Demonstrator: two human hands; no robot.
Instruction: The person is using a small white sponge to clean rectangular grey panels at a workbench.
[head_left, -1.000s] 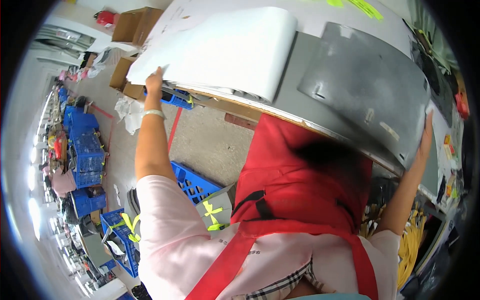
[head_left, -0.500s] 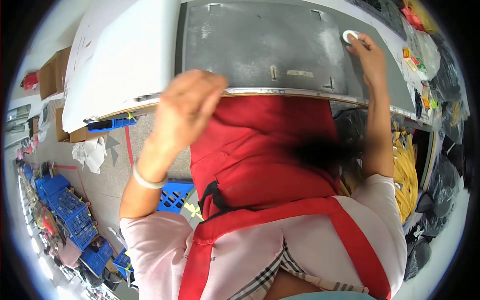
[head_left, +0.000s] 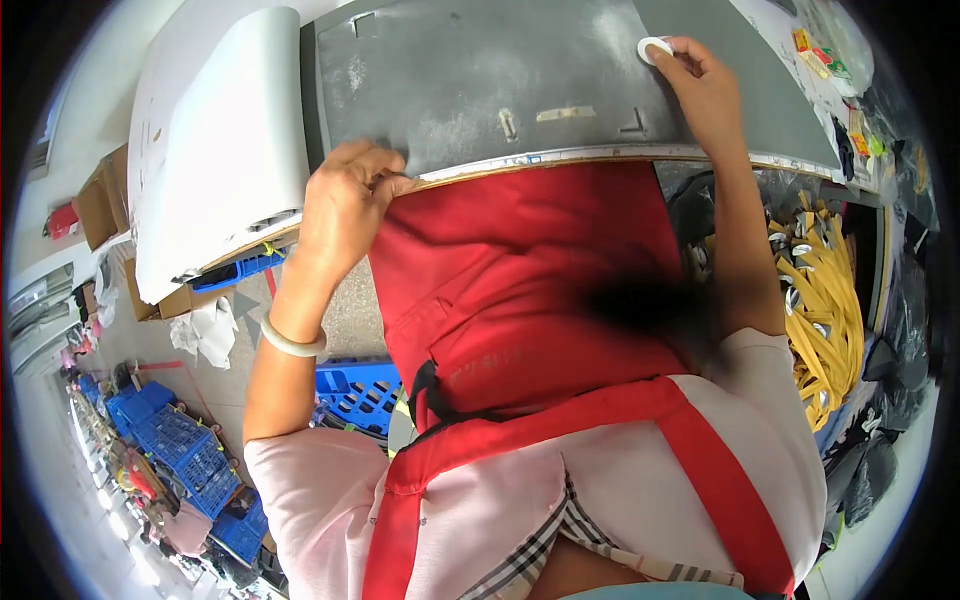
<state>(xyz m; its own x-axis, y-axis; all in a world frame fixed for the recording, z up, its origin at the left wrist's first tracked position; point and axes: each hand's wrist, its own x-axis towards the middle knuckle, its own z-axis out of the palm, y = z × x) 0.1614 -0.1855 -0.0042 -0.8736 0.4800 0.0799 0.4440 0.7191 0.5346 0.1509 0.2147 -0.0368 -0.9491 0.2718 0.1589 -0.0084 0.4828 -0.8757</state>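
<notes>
A grey template sheet (head_left: 450,100) with small slots, white smudges and a strip of tape lies on the table. My right hand (head_left: 703,90) is at its far right part, thumb and fingers pinching a white round disc (head_left: 655,50) against the surface. Over the sheet's near left corner, at the table edge, my left hand (head_left: 350,195) has its fingers bent and drawn together. Whatever those fingers hold, if anything, is hidden. Left of the sheet, a white sheet (head_left: 220,130) curls up along its side.
A darker grey surface (head_left: 745,85) extends right of the template. Small packets (head_left: 810,55) and clear plastic lie at the far right. Yellow straps (head_left: 820,310) hang below the table on the right. Blue crates (head_left: 175,445) stand on the floor at left, with cardboard boxes (head_left: 105,205) behind.
My left hand has come down to the table edge and its fingers have settled there. My right hand still pinches the white disc, now nearer the template's right edge. The view has shifted.
</notes>
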